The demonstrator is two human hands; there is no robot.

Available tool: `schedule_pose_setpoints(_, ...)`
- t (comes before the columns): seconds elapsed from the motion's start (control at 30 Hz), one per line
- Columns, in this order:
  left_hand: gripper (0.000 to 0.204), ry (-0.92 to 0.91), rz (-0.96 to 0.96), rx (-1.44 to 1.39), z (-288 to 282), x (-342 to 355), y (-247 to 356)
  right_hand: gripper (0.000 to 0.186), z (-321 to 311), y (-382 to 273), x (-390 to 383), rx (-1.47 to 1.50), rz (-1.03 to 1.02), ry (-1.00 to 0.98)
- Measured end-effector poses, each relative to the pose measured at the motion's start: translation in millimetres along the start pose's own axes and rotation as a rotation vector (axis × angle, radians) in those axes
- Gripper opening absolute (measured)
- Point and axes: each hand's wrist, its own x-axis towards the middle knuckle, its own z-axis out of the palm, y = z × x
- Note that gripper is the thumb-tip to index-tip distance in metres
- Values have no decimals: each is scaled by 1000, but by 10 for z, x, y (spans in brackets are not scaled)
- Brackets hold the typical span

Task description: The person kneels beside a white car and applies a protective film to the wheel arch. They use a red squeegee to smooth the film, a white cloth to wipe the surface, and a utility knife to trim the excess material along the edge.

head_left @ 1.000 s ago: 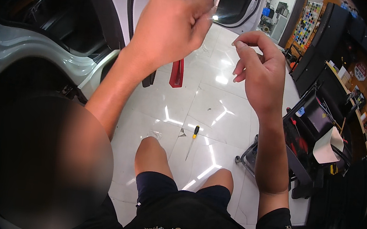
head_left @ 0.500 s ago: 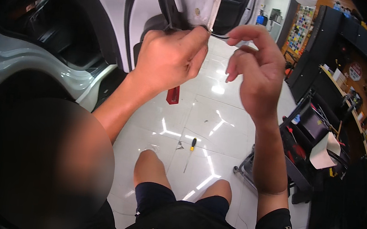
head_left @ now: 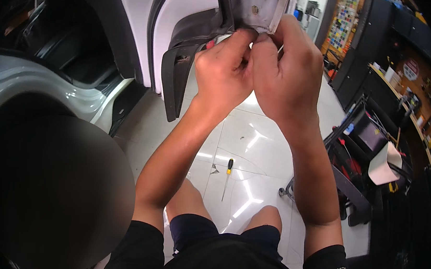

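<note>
Both hands are raised side by side at the bottom edge of a white car door (head_left: 258, 5). My left hand (head_left: 224, 72) is closed, its thumb and fingers pinched near the door's lower edge. My right hand (head_left: 287, 74) touches it, also closed, with curled fingers at the door's corner. Whatever lies between the fingertips is hidden. Left of my left hand, a black plastic trim piece (head_left: 177, 78) hangs down from the door. A small red bit (head_left: 210, 44) shows behind my left hand; its kind is unclear.
A screwdriver (head_left: 229, 170) with a yellow-and-black handle lies on the glossy tiled floor (head_left: 246, 143). A wheeled tool cart (head_left: 349, 164) stands at right, before dark cabinets (head_left: 362, 39). The car's open doorway (head_left: 70, 67) is at left. A dark blur hides the lower left.
My right hand has moved left and up, closing its fingers beside my left hand. My left hand has shifted right. The black trim shows more fully; the red thing is mostly hidden.
</note>
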Motion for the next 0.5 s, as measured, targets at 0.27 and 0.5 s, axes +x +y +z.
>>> schedule_pose_setpoints(0.27,6,-269,-191,-28,-379,-72,-66,45,130,-337,87,-172,364,120)
schedule_pose_setpoints(0.5,1,-283,-101,-60,-457,-18,-352,40,316,-401,-76,40,499,238)
